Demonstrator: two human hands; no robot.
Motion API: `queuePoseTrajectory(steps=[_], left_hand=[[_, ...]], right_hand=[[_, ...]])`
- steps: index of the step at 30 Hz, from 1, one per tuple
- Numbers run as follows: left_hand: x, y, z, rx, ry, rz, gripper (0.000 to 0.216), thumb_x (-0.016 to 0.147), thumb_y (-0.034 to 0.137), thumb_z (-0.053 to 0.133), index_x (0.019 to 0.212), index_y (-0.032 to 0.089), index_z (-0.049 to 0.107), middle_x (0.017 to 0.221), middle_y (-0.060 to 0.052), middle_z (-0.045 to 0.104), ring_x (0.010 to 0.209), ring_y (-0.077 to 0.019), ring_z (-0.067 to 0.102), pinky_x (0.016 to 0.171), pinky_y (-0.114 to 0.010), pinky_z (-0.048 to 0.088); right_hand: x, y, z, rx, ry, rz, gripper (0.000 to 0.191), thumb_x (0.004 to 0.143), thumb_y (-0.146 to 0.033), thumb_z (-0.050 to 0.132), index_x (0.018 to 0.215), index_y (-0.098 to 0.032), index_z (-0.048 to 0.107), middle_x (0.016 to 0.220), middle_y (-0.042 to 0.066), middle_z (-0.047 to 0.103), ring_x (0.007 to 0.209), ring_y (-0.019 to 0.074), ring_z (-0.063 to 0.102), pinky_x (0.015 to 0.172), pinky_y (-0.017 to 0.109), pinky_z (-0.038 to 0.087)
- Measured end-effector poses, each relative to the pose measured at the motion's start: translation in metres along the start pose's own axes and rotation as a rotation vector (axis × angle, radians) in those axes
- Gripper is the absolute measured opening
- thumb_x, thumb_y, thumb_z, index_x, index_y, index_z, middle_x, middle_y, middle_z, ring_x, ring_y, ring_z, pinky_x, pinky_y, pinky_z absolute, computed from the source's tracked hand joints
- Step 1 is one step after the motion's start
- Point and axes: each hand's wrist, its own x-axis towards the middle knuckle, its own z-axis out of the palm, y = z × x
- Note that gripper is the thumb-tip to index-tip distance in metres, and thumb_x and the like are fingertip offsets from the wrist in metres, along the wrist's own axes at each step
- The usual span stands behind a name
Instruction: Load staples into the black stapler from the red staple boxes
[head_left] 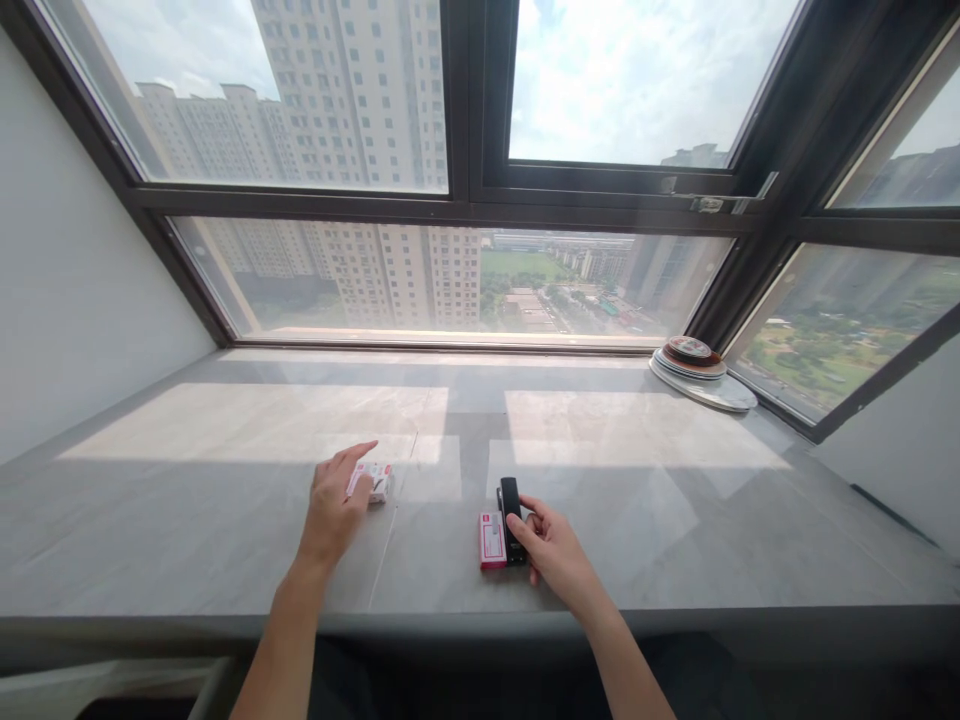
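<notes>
My left hand [335,498] rests on the grey stone sill [225,500], fingers pinched round a small white and red packet [374,481], index finger stretched forward. My right hand [550,545] grips a black stapler [511,519] that lies on the sill, thumb on its side. A small pink and white box [492,540] lies flat against the stapler's left side.
A stack of round plates or discs [699,370] sits at the far right corner of the sill. Large dark-framed windows [465,200] rise behind it. A white wall [75,280] closes the left side. Sunlit patches cross the sill.
</notes>
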Motion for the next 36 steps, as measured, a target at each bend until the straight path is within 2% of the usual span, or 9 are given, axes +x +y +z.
queuePoseTrajectory(steps=[5, 10, 14, 17, 23, 26, 29, 32, 36], left_hand=[[-0.009, -0.073, -0.021, 0.186, -0.212, -0.099, 0.046, 0.093, 0.042, 0.046, 0.136, 0.032, 0.059, 0.144, -0.001, 0.057, 0.132, -0.0305, 0.045, 0.113, -0.051, 0.033], [-0.050, -0.084, -0.033, 0.183, -0.224, -0.014, 0.047, 0.085, 0.053, 0.060, 0.127, 0.031, 0.062, 0.142, -0.002, 0.058, 0.131, -0.0301, 0.048, 0.111, -0.047, 0.038], [-0.069, -0.066, -0.034, 0.073, -0.254, -0.033, 0.037, 0.080, 0.053, 0.070, 0.108, 0.029, 0.066, 0.135, -0.002, 0.061, 0.127, -0.0291, 0.053, 0.108, -0.044, 0.044], [-0.075, -0.031, -0.021, -0.034, -0.317, -0.033, 0.043, 0.078, 0.049, 0.074, 0.115, 0.029, 0.063, 0.126, -0.003, 0.065, 0.118, -0.0267, 0.061, 0.102, -0.039, 0.049], [-0.063, 0.069, 0.034, -0.282, -0.387, 0.132, 0.055, 0.079, 0.042, 0.077, 0.129, 0.031, 0.056, 0.129, -0.004, 0.063, 0.122, -0.0264, 0.059, 0.105, -0.039, 0.046], [-0.057, 0.098, 0.064, -0.384, -0.515, 0.125, 0.061, 0.072, 0.040, 0.084, 0.126, 0.030, 0.056, 0.120, -0.003, 0.066, 0.110, -0.0250, 0.064, 0.095, -0.036, 0.051], [-0.057, 0.107, 0.081, -0.453, -0.580, 0.095, 0.072, 0.067, 0.041, 0.088, 0.130, 0.030, 0.054, 0.117, -0.003, 0.067, 0.103, -0.0241, 0.065, 0.089, -0.035, 0.053], [-0.056, 0.102, 0.079, -0.462, -0.536, 0.163, 0.087, 0.068, 0.045, 0.088, 0.143, 0.031, 0.045, 0.135, -0.006, 0.058, 0.123, -0.0267, 0.055, 0.105, -0.038, 0.046], [-0.040, 0.066, 0.052, -0.250, -0.221, 0.074, 0.047, 0.093, 0.051, 0.058, 0.135, 0.030, 0.056, 0.132, -0.009, 0.056, 0.124, -0.0270, 0.051, 0.104, -0.041, 0.044]], right_hand=[[0.001, 0.003, 0.001, 0.000, 0.000, 0.004, 0.069, 0.087, -0.064, 0.063, 0.139, -0.020, 0.051, 0.065, -0.009, 0.039, 0.040, 0.0091, 0.044, 0.036, 0.024, 0.046], [0.002, 0.004, 0.002, -0.005, -0.002, 0.003, 0.071, 0.087, -0.065, 0.063, 0.140, -0.020, 0.050, 0.064, -0.009, 0.038, 0.042, 0.0096, 0.043, 0.037, 0.025, 0.047], [0.003, 0.005, 0.002, -0.008, 0.004, 0.005, 0.072, 0.086, -0.066, 0.063, 0.139, -0.020, 0.051, 0.064, -0.009, 0.038, 0.043, 0.0094, 0.042, 0.038, 0.025, 0.048], [0.004, 0.007, 0.002, -0.011, 0.009, 0.004, 0.071, 0.085, -0.066, 0.063, 0.139, -0.021, 0.052, 0.065, -0.009, 0.039, 0.042, 0.0094, 0.043, 0.037, 0.025, 0.048], [0.003, 0.006, 0.002, -0.023, 0.003, -0.020, 0.071, 0.087, -0.065, 0.062, 0.139, -0.019, 0.051, 0.064, -0.009, 0.039, 0.042, 0.0099, 0.044, 0.036, 0.025, 0.048], [0.001, 0.004, 0.002, -0.041, 0.004, -0.032, 0.067, 0.087, -0.066, 0.061, 0.134, -0.019, 0.055, 0.067, -0.007, 0.043, 0.042, 0.0095, 0.046, 0.035, 0.023, 0.045], [0.000, 0.001, 0.001, -0.054, 0.005, -0.038, 0.063, 0.087, -0.067, 0.060, 0.129, -0.020, 0.058, 0.070, -0.006, 0.045, 0.041, 0.0091, 0.048, 0.035, 0.022, 0.043], [-0.002, -0.002, 0.002, -0.065, 0.015, -0.037, 0.065, 0.089, -0.068, 0.057, 0.133, -0.020, 0.055, 0.070, -0.006, 0.047, 0.039, 0.0096, 0.047, 0.034, 0.023, 0.041], [-0.012, -0.005, 0.001, -0.103, 0.086, -0.025, 0.070, 0.091, -0.067, 0.053, 0.143, -0.020, 0.050, 0.073, -0.005, 0.048, 0.044, 0.0102, 0.046, 0.041, 0.025, 0.042]])
